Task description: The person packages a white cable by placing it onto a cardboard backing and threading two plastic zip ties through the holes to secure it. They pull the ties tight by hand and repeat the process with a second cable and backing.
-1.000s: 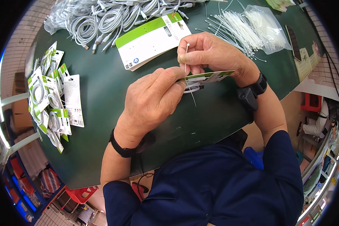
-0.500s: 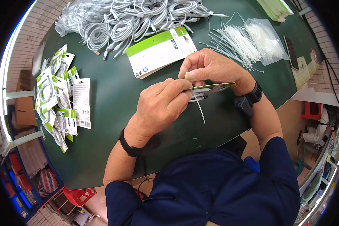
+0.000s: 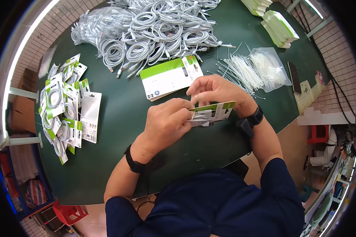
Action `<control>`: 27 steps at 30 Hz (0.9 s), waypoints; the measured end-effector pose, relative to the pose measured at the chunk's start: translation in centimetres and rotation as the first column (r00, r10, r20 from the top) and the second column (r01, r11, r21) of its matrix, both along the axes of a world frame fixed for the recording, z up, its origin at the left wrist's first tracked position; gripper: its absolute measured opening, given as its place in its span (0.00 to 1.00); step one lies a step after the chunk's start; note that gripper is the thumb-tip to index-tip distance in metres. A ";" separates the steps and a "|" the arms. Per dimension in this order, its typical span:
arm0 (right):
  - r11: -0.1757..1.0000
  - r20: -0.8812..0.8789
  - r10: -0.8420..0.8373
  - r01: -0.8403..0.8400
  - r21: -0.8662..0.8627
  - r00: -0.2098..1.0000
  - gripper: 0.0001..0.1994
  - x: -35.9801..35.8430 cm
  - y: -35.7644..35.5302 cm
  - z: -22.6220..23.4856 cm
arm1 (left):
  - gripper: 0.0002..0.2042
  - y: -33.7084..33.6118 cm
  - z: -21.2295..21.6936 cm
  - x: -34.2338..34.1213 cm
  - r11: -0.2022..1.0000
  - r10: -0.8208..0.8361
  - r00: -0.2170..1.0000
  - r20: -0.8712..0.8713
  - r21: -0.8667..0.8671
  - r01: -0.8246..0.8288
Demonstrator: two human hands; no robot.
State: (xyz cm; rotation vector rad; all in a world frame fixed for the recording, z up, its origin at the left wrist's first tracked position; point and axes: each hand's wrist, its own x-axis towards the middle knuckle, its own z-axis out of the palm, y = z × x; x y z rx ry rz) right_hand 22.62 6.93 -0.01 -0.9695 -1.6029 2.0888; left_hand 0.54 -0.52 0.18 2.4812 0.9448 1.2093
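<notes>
My left hand (image 3: 166, 123) grips the left end of a green-and-white packaging card (image 3: 224, 112), thumb and fingers pinched on it. Against the card's near side lies a coiled white cable (image 3: 199, 118), partly covered by my fingers. Just behind the card's upper edge is my right hand (image 3: 221, 94), its fingers curled towards the thumb. The card and the hand itself hide part of these fingertips, so what they pinch is unclear. Beyond both hands a stack of blank cards (image 3: 166, 79), green and white, rests on the dark green table (image 3: 118, 98).
A big heap of coiled white cables (image 3: 158, 31) covers the far side. Carded cables (image 3: 63, 106) are piled at left. White cable ties (image 3: 241, 71) lie at right, some in a clear bag (image 3: 269, 67), near a phone (image 3: 294, 78) and more card stacks (image 3: 279, 29).
The card has tilted to show more of its face and the cable coil. The cable tie tail that hung below it is out of sight. The whole view has shifted slightly.
</notes>
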 end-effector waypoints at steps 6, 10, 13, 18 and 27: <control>0.828 -0.235 -0.465 0.514 0.226 0.853 0.10 2.0 0.8 0.5 | 0.08 -0.1 -0.5 -1.6 0.967 0.112 0.980 0.162 -0.245 -0.071; 0.482 -0.220 -0.377 0.393 0.783 0.900 0.12 0.2 -1.1 1.9 | 0.08 0.7 -1.3 -3.2 0.908 0.198 0.947 0.252 -0.412 -0.080; 0.148 -0.039 -0.277 0.083 0.985 0.960 0.14 -2.1 -2.7 3.7 | 0.07 0.5 -1.2 -3.1 0.844 0.270 0.917 0.293 -0.531 -0.079; -0.010 0.089 -0.308 -0.097 0.995 0.947 0.15 -5.0 -3.4 2.0 | 0.07 0.4 -0.9 -2.8 0.764 0.341 0.885 0.318 -0.642 -0.064; 0.106 0.013 -0.245 0.014 0.994 0.969 0.16 -5.0 -1.9 0.1 | 0.08 0.7 -1.1 -2.7 0.797 0.356 0.882 0.308 -0.592 -0.115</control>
